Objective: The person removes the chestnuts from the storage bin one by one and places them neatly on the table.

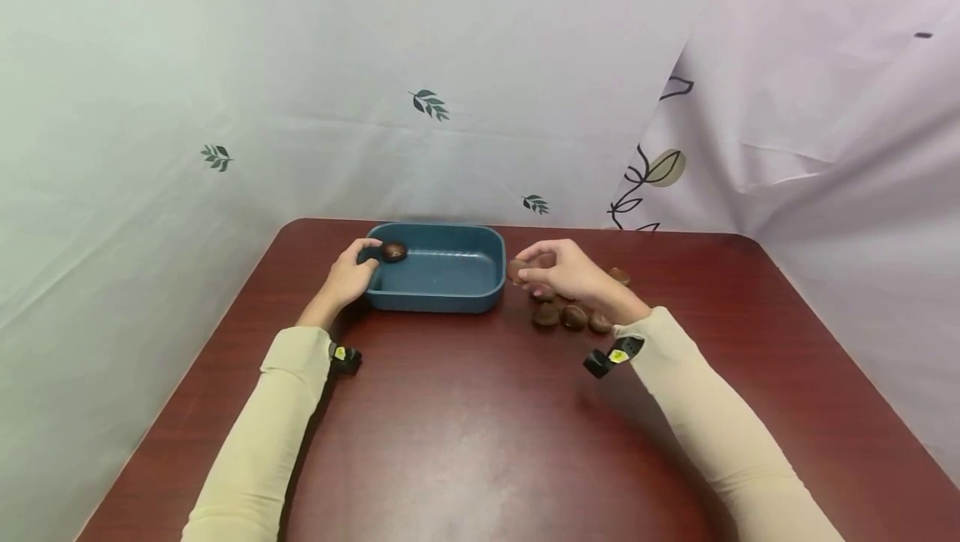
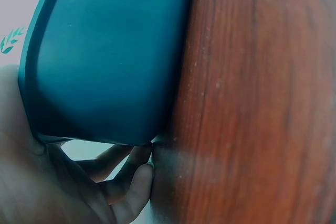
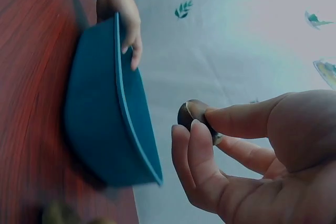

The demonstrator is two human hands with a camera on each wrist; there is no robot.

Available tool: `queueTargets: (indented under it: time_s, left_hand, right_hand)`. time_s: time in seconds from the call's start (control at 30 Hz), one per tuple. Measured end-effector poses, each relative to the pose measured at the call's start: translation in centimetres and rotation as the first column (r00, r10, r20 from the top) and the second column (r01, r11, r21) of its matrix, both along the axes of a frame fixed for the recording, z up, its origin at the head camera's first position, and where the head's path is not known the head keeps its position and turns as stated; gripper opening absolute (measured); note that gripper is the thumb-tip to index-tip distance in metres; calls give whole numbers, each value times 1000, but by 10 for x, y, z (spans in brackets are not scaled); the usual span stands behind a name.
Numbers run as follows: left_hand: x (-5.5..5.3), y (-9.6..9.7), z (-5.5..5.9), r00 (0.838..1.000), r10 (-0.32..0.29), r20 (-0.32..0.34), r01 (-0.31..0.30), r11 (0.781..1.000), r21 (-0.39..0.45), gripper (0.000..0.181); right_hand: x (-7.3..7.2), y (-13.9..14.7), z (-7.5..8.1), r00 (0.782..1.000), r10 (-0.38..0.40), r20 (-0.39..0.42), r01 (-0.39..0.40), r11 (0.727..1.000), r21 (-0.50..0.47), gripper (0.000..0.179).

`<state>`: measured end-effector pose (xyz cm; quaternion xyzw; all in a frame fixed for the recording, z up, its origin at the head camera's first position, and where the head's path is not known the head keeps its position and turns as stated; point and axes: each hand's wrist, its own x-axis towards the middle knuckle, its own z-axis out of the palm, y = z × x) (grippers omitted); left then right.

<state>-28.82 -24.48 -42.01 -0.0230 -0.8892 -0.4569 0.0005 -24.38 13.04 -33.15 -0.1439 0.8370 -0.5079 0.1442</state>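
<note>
Between the thumb and fingertips of my right hand (image 1: pixel 566 271) is a glossy brown chestnut (image 3: pixel 195 115), pinched just beyond the right end of a blue rectangular dish (image 1: pixel 435 302). In the right wrist view the chestnut is held off the table, near the dish's rim. At the dish's left end, my left hand (image 1: pixel 352 273) grips the wall, with fingers over the rim. One chestnut (image 1: pixel 393 252) lies inside the dish, in its far left corner close to those fingers. The left wrist view shows the dish's outer side (image 2: pixel 105 66) with curled fingers (image 2: pixel 139 187) at its end.
Several loose chestnuts (image 1: pixel 574 317) lie on the dark red wooden table (image 1: pixel 450 425) under and beside my right forearm, partly hidden by the hand. Behind the table's far edge hangs a pale cloth (image 1: pixel 337 92) with leaf prints.
</note>
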Motion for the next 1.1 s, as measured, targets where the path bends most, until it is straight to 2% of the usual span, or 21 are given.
queueTargets:
  time_s: [0.2, 0.57, 0.8, 1.1]
  left_hand:
    - [2, -7, 1, 1000, 15, 2, -15, 1000, -14, 43]
    - [-1, -3, 4, 1000, 7, -4, -7, 1000, -10, 43]
    - [-2, -3, 4, 1000, 3, -7, -3, 1000, -14, 43]
    - [-4, 0, -1, 1000, 1, -5, -1, 1000, -12, 43]
  right_hand:
    - [5, 32, -9, 1000, -11, -19, 12, 999, 31, 29]
    - [18, 95, -24, 993, -107, 48, 106, 994, 26, 35]
    - [28, 122, -30, 983, -175, 59, 174, 985, 20, 37]
    - [34, 145, -41, 978, -183, 99, 181, 983, 29, 37]
